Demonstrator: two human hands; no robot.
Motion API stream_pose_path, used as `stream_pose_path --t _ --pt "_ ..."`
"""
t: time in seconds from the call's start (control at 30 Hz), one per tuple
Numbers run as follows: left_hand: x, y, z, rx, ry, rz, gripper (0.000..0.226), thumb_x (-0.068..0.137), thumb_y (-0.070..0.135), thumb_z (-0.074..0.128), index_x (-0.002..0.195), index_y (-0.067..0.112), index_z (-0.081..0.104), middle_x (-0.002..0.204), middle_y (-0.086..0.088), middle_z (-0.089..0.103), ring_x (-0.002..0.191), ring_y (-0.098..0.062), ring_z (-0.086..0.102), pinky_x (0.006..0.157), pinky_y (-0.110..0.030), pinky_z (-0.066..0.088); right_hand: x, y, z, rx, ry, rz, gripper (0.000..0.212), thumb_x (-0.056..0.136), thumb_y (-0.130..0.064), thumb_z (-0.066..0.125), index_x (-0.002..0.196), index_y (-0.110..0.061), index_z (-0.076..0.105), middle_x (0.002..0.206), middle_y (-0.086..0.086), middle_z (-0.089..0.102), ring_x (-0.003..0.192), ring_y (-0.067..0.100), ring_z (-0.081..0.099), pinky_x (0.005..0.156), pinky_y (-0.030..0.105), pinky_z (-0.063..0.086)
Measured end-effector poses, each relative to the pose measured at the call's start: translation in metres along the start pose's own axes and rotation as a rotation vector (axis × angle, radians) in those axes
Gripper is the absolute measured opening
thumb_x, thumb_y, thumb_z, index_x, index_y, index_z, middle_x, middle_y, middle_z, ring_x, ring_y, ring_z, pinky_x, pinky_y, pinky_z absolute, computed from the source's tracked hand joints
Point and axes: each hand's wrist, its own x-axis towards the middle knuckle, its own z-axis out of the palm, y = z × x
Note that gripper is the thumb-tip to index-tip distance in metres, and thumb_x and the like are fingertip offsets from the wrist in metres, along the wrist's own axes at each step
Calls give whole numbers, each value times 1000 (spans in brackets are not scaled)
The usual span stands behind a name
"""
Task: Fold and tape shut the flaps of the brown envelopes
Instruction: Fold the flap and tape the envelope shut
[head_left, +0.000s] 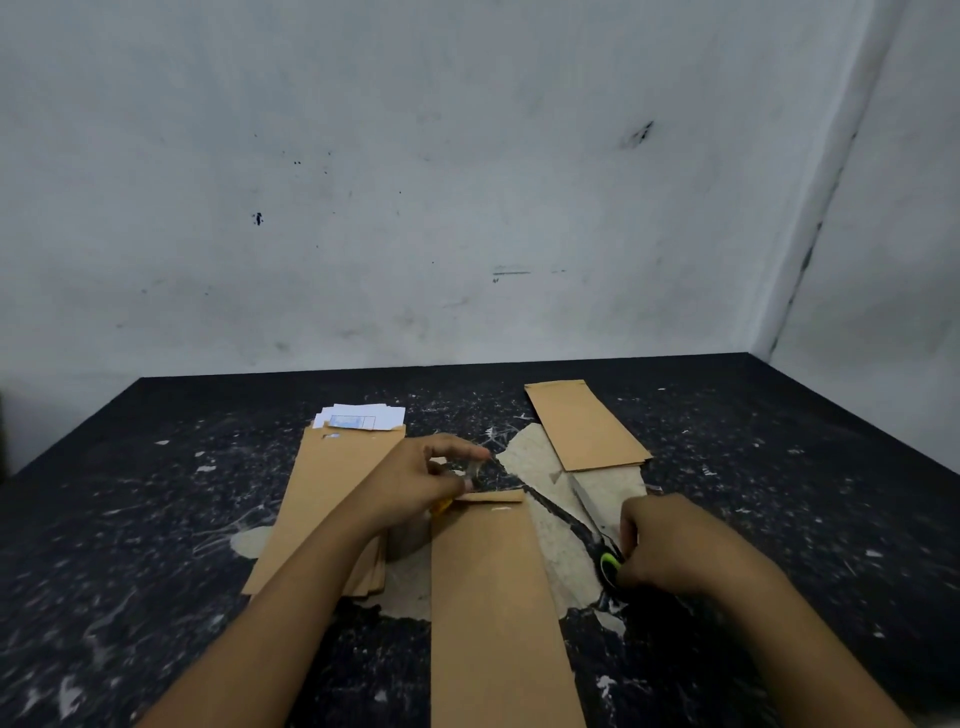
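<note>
I'm seeing no readable writing; the white papers with a blue printed box atop the left stack of brown envelopes are blurring out. Long brown paper envelope is lying centre on the scratched black table, flap folded, its near end running off frame. Left hand is pinching a clear tape strip at the flap. Right hand is gripping black-and-green-handled scissors, blades apart. Another brown envelope pile is sitting far right. Table margins open.

L hand pinches tape – R hand grips scissors – envelope between.
</note>
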Motion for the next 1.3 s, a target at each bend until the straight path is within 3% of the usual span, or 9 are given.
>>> stream_pose_path --t 0.13,0.23,0.37,0.57,0.67,0.93,1.13,1.2,1.3 --pt "-1 2 -1 -21 34 -4 36 86 1 71 111 26 75 112 8 73 79 -14 69 77 -32 56 -11 -1 2 -107 -45 11 42 84 -31 68 124 -21 59 124 2 59 109 19 59 93 33 54" --pt "-1 3 -3 -57 41 -16 38 87 -1 69 112 26 75 86 4 76 72 -7 68 69 -22 51 -21 7 -7 -77 -101 -36 33 85 -28 68 118 -27 68 117 -4 64 102 12 62 88 27 56" --pt "-1 2 -3 -88 53 -36 38 86 -1 70 110 28 75 74 4 75 76 -15 70 74 -26 54 -21 32 -25 209 -250 -171 31 85 -15 71 111 -31 66 97 1 72 87 21 73 78 35 62" --pt "1 1 -7 -176 128 -22 39 85 -5 70 113 21 75 89 2 77 82 -19 71 80 -25 56 26 46 -38 711 -553 -446 46 84 1 64 129 -8 59 111 20 71 89 27 69 67 30 55" --pt "2 -1 -9 -234 156 -37 39 84 -5 70 111 21 76 111 5 75 96 -20 73 85 -27 57 55 41 -35 796 -565 -468 47 81 -4 71 127 -3 61 108 24 70 87 23 68 73 31 50" --pt "2 -2 -11 -275 153 -40 39 84 -8 69 114 18 75 117 -1 73 99 -24 72 90 -35 57 89 16 -23 696 -587 -492 48 79 -17 83 124 -13 68 114 19 71 96 26 63 76 29 50" --pt "-1 4 -4 -236 111 -18 38 85 -9 68 117 11 72 75 13 75 78 -16 73 80 -20 55 88 12 -17 844 -468 -530 34 84 -11 78 117 -10 73 106 26 72 76 15 68 54 20 48" --pt "0 4 -3 -223 111 -15 38 84 -8 69 117 13 72 76 13 75 85 -29 74 87 -26 54 88 11 -15 844 -446 -536 33 81 -13 81 114 -13 75 106 31 70 76 18 66 53 21 47" --pt "0 4 -2 -211 83 -18 38 86 -7 68 119 10 70 64 11 72 64 -15 68 97 -39 51 87 9 -14 839 -433 -545 37 76 -17 82 113 -15 76 108 31 70 75 17 67 50 20 45"
